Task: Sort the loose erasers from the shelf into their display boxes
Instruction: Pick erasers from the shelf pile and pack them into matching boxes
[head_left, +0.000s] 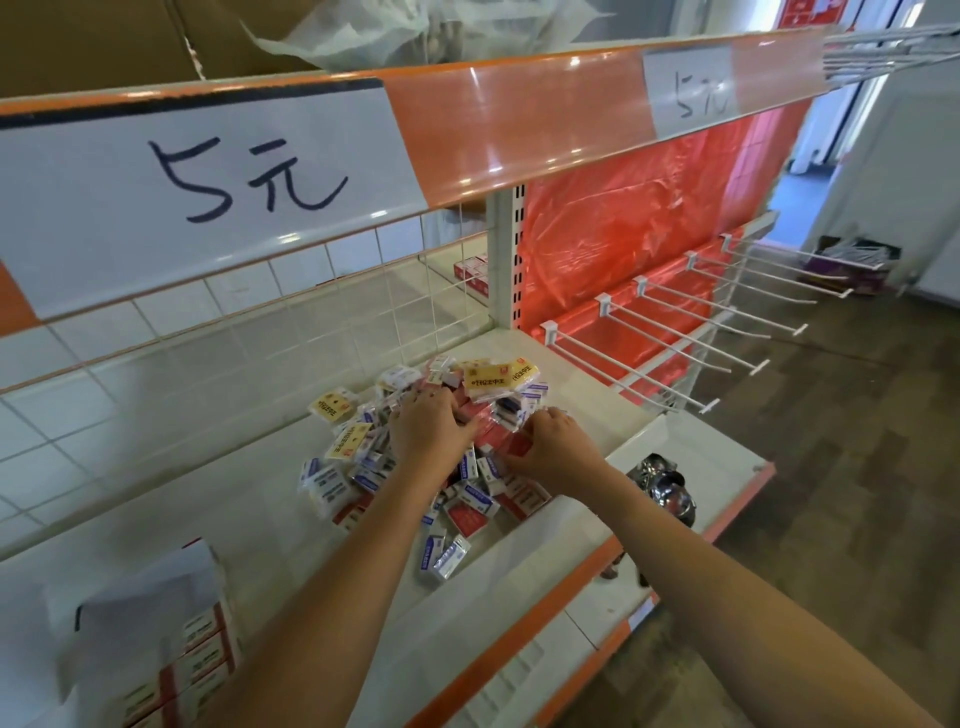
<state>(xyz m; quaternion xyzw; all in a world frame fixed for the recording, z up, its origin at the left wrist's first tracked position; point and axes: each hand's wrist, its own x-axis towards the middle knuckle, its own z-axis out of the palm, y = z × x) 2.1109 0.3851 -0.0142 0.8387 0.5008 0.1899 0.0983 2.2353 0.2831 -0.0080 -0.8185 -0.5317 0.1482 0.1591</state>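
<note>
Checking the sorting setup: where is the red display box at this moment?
In the head view, the red display box sits amid the eraser pile on the white shelf, between the left hand and right hand.

A shop: a retail shelf (571, 374) with handwritten price labels (208, 176) (reading "5元") and display hooks (675, 332).

Both hands reach into the pile of erasers (415, 462) on the shelf (249, 499), and the left hand (428, 428) covers the packets beneath it, so what its fingers (457, 431) touch cannot be told. The right hand (558, 449) hides part of a red box (511, 448) in the pile, and its fingertips are out of sight. Print on the packets is too small to read. Left of the pile, the bottom edge cuts off a display box (200, 660). Behind the pile, wire mesh (415, 291) half hides another red box (471, 270).
</note>
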